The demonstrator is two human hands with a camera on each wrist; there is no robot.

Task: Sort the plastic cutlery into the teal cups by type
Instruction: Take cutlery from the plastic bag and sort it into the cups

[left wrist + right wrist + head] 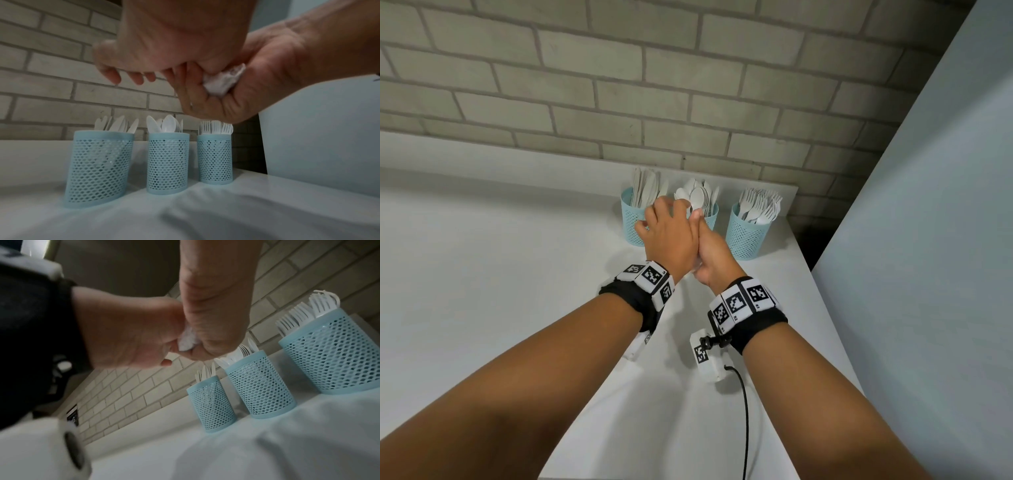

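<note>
Three teal mesh cups stand in a row on the white counter by the brick wall. The left cup (631, 222) holds knives, the middle cup (710, 216) spoons, the right cup (744, 236) forks. Both hands meet in front of the middle cup (167, 164), above the counter. My right hand (714, 251) grips a small white bundle (224, 81), whose end pokes from the fist (187, 339); I cannot tell its type. My left hand (654, 219) lies palm-first against the right hand, its fingers loosely bent over the left cup's rim and holding nothing (123, 76).
The brick wall (688, 85) runs close behind the cups. A pale blue panel (928, 205) rises at the right, just past the counter's right edge. A black cable (744, 411) hangs from the right wrist camera over the white counter (500, 274).
</note>
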